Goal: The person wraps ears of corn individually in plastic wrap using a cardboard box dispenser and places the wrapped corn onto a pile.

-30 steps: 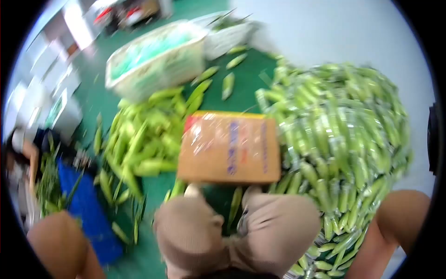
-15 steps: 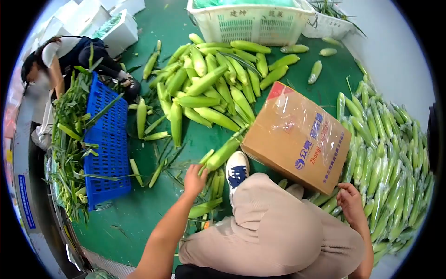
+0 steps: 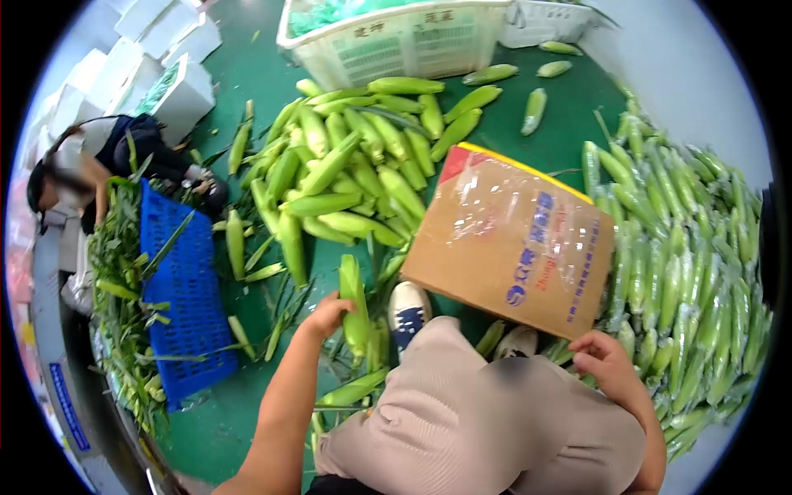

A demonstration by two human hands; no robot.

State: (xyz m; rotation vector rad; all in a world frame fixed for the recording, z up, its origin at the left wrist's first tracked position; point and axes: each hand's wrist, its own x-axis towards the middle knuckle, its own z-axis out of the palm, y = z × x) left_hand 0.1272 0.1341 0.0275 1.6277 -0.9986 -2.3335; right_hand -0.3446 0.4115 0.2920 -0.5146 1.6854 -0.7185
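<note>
My left hand [image 3: 330, 314] is closed round the side of an ear of corn [image 3: 354, 307] in green husk, held nearly upright above the floor. My right hand [image 3: 608, 360] hangs by the lower right corner of a cardboard box [image 3: 511, 239]. Its fingers are loosely bent, with a gap between thumb and forefinger and nothing in them. Past the box lies a big pile of husked-green corn [image 3: 346, 177]. Plastic-wrapped corn ears [image 3: 685, 280] are heaped to my right. More ears and loose husk pieces [image 3: 355, 388] lie beneath my left hand.
A blue crate [image 3: 186, 289] with leafy husks stands on the left, where another person [image 3: 144, 148] bends over. White crates [image 3: 396, 45] and foam boxes [image 3: 186, 91] stand at the back. My shoe [image 3: 409, 313] is beside the box.
The corn ear in my left hand has swung from slanting to nearly upright. My right hand has moved slightly left and its fingers have loosened. The whole view has shifted a little.
</note>
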